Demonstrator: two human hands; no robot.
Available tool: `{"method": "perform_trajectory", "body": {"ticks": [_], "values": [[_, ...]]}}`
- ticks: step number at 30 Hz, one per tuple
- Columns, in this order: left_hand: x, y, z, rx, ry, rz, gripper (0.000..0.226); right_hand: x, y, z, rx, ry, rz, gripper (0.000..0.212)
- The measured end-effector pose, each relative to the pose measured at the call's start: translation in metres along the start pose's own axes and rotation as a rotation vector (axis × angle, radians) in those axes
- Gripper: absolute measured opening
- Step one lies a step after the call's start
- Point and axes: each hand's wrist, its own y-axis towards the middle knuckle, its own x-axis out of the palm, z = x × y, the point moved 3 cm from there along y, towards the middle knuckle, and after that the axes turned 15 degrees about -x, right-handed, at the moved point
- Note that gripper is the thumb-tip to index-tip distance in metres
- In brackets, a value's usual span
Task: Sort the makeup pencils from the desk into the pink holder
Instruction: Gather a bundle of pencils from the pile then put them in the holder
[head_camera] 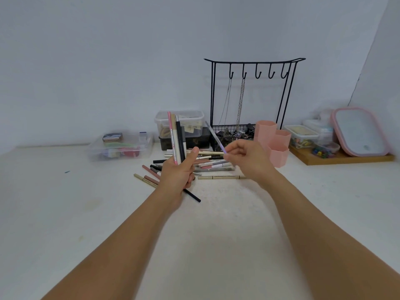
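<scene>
Head cam: left hand [177, 174] has its grip wrapped round a bunch of pencils [176, 137] standing upright, right hand [246, 156] pinches one blurry pencil [214, 135] just left of the pink holder [273, 141]. The rest of the pile [207, 164] lies on the bench [65, 213] under both hands.

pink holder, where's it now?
Head view, right of centre: the pink holder stands on the desk, between the black wire rack and the wooden tray.

light: even, soft, bright | shadows: faint | blur: right hand [246, 158] and its pencil [214, 135] | edges: wide-angle bowing
</scene>
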Motion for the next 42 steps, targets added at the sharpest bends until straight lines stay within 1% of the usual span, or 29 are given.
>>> {"method": "perform_trajectory", "body": {"ticks": [2,4,7,10,11,13,14,16,18,20,23,27,32,36,39,41,42], "values": [[0.000,-0.001,0.000,0.015,-0.007,-0.012,0.039,0.017,-0.005,-0.012,0.039,0.250,0.010,0.012],[0.002,-0.002,0.000,0.041,-0.011,-0.039,0.034,0.035,-0.012,-0.021,0.045,0.401,-0.008,0.014],[0.003,-0.005,0.000,0.053,-0.018,-0.055,0.031,0.059,-0.020,-0.026,0.054,0.528,-0.020,0.019],[0.002,-0.002,-0.002,0.026,-0.014,0.001,0.029,0.071,-0.025,-0.025,0.094,0.621,-0.030,0.014],[0.001,-0.001,-0.002,0.018,-0.007,0.023,0.029,0.072,-0.025,-0.024,0.093,0.619,-0.045,0.014],[0.000,0.000,-0.001,0.004,0.003,0.063,0.031,0.066,-0.020,-0.020,0.063,0.499,-0.029,0.014],[-0.001,0.000,-0.001,-0.007,0.001,0.081,0.033,0.060,-0.015,-0.015,0.035,0.368,0.007,0.014],[-0.002,0.001,0.001,-0.025,-0.020,0.103,0.031,0.042,-0.009,-0.004,-0.037,-0.011,0.073,0.010],[-0.002,0.001,0.002,-0.053,-0.026,0.115,0.029,0.028,-0.010,0.010,-0.066,-0.368,0.039,0.010],[-0.002,0.000,0.002,-0.093,-0.037,0.104,0.028,0.021,-0.013,0.025,-0.004,-0.524,-0.030,0.014],[0.000,0.000,0.001,-0.089,-0.047,0.035,0.029,0.022,-0.014,0.037,0.113,-0.557,-0.110,0.019],[0.002,-0.001,0.001,-0.061,-0.049,-0.005,0.034,0.019,-0.010,0.037,0.148,-0.516,-0.080,0.018],[-0.002,0.001,0.000,-0.033,-0.006,0.051,0.044,0.015,-0.008,0.034,0.145,-0.508,-0.126,0.013],[-0.007,0.001,0.002,-0.027,-0.050,0.070,0.047,0.016,-0.008,0.034,0.163,-0.508,-0.167,0.014],[-0.009,0.002,0.004,-0.034,-0.082,0.073,0.053,0.015,-0.008,0.030,0.133,-0.428,-0.100,0.013],[-0.008,0.001,0.005,-0.055,-0.083,0.069,0.060,0.012,-0.006,0.022,0.119,-0.291,-0.008,0.012],[-0.008,0.002,0.005,-0.059,-0.085,0.067,0.057,0.010,-0.004,0.017,0.120,-0.202,0.034,0.012]]}}
